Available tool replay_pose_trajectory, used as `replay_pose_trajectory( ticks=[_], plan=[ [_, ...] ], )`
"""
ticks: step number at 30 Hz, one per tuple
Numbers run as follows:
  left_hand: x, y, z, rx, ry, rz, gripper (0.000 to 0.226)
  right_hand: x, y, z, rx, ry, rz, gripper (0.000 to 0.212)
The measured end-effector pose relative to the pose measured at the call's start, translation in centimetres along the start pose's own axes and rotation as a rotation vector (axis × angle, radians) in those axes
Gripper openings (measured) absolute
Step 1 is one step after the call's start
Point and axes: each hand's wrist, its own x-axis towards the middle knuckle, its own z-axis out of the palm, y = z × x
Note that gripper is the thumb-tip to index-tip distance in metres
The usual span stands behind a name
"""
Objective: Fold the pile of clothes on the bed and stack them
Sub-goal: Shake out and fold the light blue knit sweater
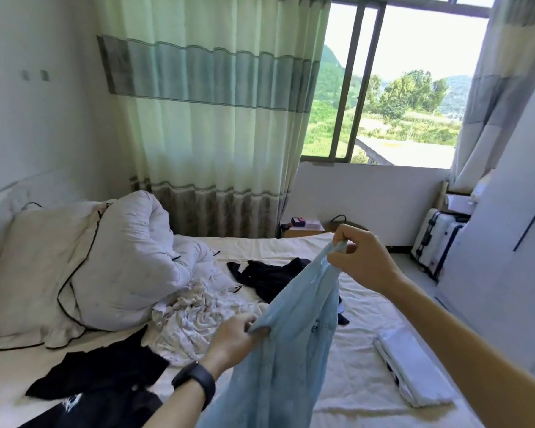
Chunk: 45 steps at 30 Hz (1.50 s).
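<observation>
A light blue garment (294, 350) hangs in the air over the bed (362, 307). My right hand (360, 257) pinches its top edge, raised high. Lower down, my left hand (233, 336), with a black band on the wrist, grips the garment's left edge. On the sheet lie a crumpled white patterned garment (195, 319), a black garment (269, 278) behind it, and more black clothes (102, 375) at the near left. A folded white piece (411, 366) lies flat at the right of the bed.
A bunched white duvet (130, 251) and a pillow (34, 273) fill the bed's left end. Beyond the bed stand a low table (303, 228), a striped curtain (217, 118) and a window. A white suitcase (436, 239) stands on the floor at right.
</observation>
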Motion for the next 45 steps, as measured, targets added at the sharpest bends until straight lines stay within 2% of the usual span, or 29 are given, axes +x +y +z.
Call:
replay_pose_trajectory(
  ticks=[2,4,6,8,10,12,15,17,19,20,22,24,26,28,30,32,36,39,43,45],
  plan=[
    [0.0,0.3,-2.6,-0.03,0.119,0.05,0.047,-0.7,1.8,-1.5,-0.09,0.009,-0.044,0.018],
    [-0.2,1.3,-5.9,-0.158,0.27,0.064,0.025,-1.4,3.9,-3.0,-0.236,-0.032,-0.068,0.031],
    [-0.3,3.0,-8.5,-0.367,0.323,0.031,0.024,-2.1,6.2,-3.9,-0.378,-0.081,-0.044,0.04],
    [0.3,4.8,-10.0,-0.401,0.258,-0.018,0.035,-2.3,7.6,-4.0,-0.388,-0.036,0.048,0.038],
    [0.8,6.2,-10.4,-0.253,0.169,-0.033,0.045,-2.1,8.0,-3.4,-0.352,0.069,0.088,0.028],
    [1.1,6.8,-10.1,-0.063,0.124,-0.052,0.039,-1.8,7.2,-2.8,-0.241,0.145,0.123,0.017],
    [0.9,6.7,-8.8,0.345,0.209,-0.089,0.025,-1.9,4.1,-2.5,0.254,0.035,0.324,0.03],
    [0.1,6.9,-5.9,0.445,0.279,-0.004,0.045,-2.3,1.2,-2.5,0.436,-0.047,0.349,0.025],
    [-0.6,7.6,-1.3,0.427,0.278,0.113,0.069,-2.6,-1.6,-2.6,0.476,-0.071,0.324,0.015],
    [-0.9,8.1,1.1,0.445,0.271,0.149,0.07,-2.7,-2.6,-2.7,0.472,-0.079,0.307,0.015],
    [-0.9,9.1,4.7,0.483,0.337,0.22,0.054,-2.6,-3.6,-2.8,0.401,-0.099,0.26,0.018],
    [-0.3,9.6,5.8,0.454,0.369,0.243,0.036,-2.2,-3.4,-3.0,0.228,-0.085,0.175,0.019],
    [0.5,9.8,4.5,0.393,0.304,0.2,0.028,-1.6,-1.6,-3.7,0.027,-0.023,0.096,0.02],
    [1.1,10.1,2.2,0.366,0.31,0.205,0.02,-1.2,1.7,-4.7,-0.115,0.021,0.071,0.019],
    [1.8,11.0,-0.5,0.397,0.367,0.221,0.012,-1.4,5.6,-5.6,-0.28,0.027,0.089,0.018],
    [2.4,12.6,-2.7,0.471,0.386,0.228,0.016,-2.3,9.3,-6.0,-0.453,-0.002,0.134,0.02],
    [3.7,14.7,-6.3,0.632,0.436,0.199,0.021,-4.6,13.5,-6.3,-0.551,-0.092,0.369,0.018],
    [3.9,14.2,-8.0,0.755,0.398,0.076,0.024,-5.2,14.0,-7.1,-0.423,-0.218,0.542,0.011],
    [3.6,13.6,-7.9,0.711,0.303,-0.045,0.039,-5.7,12.9,-7.8,-0.065,-0.505,0.752,0.023],
    [3.6,13.5,-7.2,0.659,0.186,-0.071,0.046,-5.7,11.8,-7.2,0.051,-0.469,0.71,0.023]
  ],
)
